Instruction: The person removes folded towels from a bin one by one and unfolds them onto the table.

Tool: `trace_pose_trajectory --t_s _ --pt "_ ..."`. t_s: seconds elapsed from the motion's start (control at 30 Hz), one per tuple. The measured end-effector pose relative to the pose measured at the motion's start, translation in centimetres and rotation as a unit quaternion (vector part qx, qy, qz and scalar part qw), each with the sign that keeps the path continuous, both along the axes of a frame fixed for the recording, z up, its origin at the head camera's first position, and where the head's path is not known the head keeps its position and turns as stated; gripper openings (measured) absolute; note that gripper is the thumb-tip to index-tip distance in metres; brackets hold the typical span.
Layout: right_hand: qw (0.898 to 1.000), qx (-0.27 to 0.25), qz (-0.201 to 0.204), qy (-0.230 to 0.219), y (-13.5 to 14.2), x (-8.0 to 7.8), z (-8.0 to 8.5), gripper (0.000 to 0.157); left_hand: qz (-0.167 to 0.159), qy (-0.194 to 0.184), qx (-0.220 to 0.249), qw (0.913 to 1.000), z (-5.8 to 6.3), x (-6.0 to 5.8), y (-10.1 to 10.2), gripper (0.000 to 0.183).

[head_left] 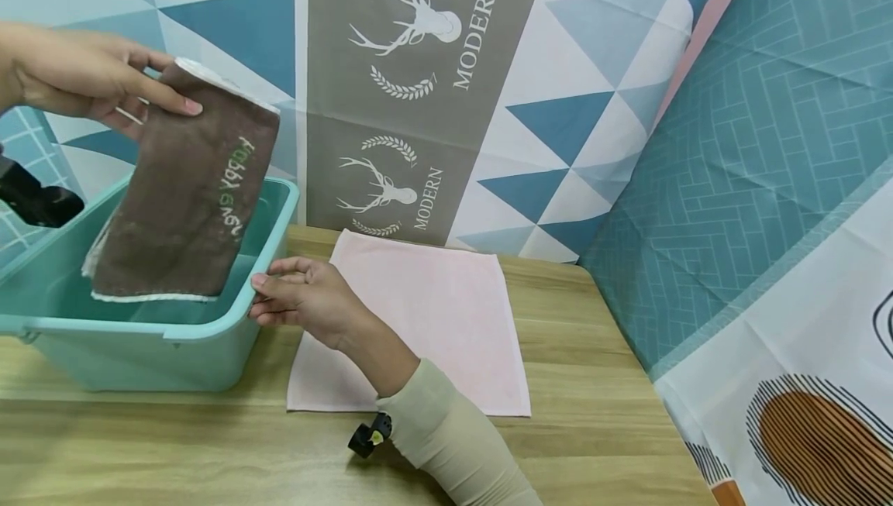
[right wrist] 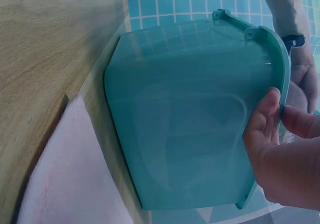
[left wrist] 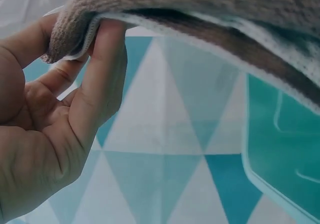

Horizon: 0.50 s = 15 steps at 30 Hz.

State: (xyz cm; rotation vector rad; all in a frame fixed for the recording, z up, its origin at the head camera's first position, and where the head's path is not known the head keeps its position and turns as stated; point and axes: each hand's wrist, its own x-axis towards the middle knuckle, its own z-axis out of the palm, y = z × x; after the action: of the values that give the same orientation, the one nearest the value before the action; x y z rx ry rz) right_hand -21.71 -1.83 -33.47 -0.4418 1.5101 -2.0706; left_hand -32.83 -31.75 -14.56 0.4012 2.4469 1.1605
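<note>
While left hand (head_left: 105, 80) is pinching towel (head_left: 181, 188) over bin (head_left: 153, 363), right hand (head_left: 310, 304) is gripping its rim (head_left: 125, 326), pink cloth (head_left: 432, 308) lying alongside

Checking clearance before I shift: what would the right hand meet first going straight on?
The teal bin's rim, which the right hand pinches; beyond it, perhaps the brown towel, though depth is unclear.

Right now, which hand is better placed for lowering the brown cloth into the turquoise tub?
Probably the left hand: it holds the brown cloth near its top, over the turquoise tub. The right hand grips the tub's rim, so it seems better suited to steadying.
</note>
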Motion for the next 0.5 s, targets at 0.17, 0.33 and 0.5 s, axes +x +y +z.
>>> trace_pose_trajectory --t_s 0.17,0.33,0.5 --pt "1.000 -0.007 0.005 -0.019 0.0 0.0 0.1 0.014 -0.005 0.000 0.099 0.9951 1.7 -0.1 -0.6 0.032" --pt "0.999 -0.009 0.007 -0.038 0.2 0.0 0.3 0.016 0.037 0.042 0.140 0.9885 2.8 -0.3 -0.3 0.033" --pt "0.998 -0.006 0.015 -0.053 0.3 -0.1 0.7 0.023 0.074 0.071 0.187 0.9770 3.9 -0.3 -0.1 0.033"
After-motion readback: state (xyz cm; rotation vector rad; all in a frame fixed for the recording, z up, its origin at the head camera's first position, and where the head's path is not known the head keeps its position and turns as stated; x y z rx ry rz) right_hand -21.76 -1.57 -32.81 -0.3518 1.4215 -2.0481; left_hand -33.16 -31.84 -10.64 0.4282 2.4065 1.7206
